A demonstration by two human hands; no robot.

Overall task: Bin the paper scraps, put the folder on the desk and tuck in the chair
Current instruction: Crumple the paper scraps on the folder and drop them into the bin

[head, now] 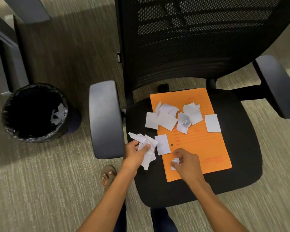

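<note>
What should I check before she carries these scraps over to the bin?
1. Left hand grip on its bunch of scraps: ok, fingers curled round them.
2. Right hand grip on a crumpled scrap: ok, pinched.
3. Bin open and within view: ok, left of the chair, lined, scraps already inside.
4. Path to the bin: not ok, the chair's armrest stands between hand and bin.
5. All scraps gathered: not ok, loose scraps lie on the orange folder.
6. Folder ready to lift: not ok, scraps on top.
</note>
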